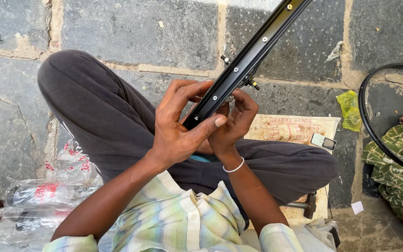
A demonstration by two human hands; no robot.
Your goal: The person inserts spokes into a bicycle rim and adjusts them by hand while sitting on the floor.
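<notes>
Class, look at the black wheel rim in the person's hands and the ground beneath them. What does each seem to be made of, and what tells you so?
Black wheel rim: probably metal, painted or anodised black, judging by its smooth sheen and the row of silver nipples. Both the left hand and right hand hold it. Ground: grey stone slabs, rough and speckled, with sandy joints.

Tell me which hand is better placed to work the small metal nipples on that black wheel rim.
Probably the right hand: its fingers sit by the small metal nipples, while the left hand wraps the black metal wheel rim.
</notes>
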